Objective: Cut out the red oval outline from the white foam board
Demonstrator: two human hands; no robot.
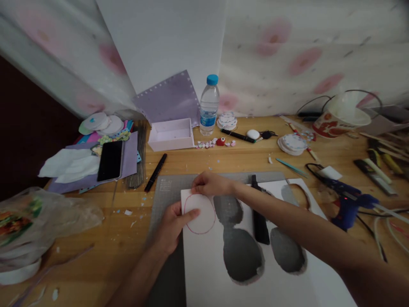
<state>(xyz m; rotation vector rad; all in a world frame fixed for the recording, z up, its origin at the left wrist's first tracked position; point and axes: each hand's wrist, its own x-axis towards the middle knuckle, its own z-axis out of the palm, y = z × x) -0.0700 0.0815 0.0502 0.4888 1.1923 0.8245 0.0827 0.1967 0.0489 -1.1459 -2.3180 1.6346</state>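
Note:
A white foam sheet [211, 264] with several oval holes cut out of it lies on a grey cutting mat [166, 187]. Near its top left corner is an oval drawn in red [204, 213]. My left hand [172, 226] rests on the sheet's left edge, thumb pressed on the oval. My right hand [209, 184] pinches the sheet's top edge just above the oval, fingers closed. A black utility knife [259, 213] lies on the sheet to the right of my right arm.
A blue glue gun [347, 200] lies at the right, with tools and a bowl [338, 117] behind. At the back stand a water bottle [209, 104] and a white box [171, 134]. A black marker [156, 172], phone [110, 160] and plastic bag [32, 221] are at the left.

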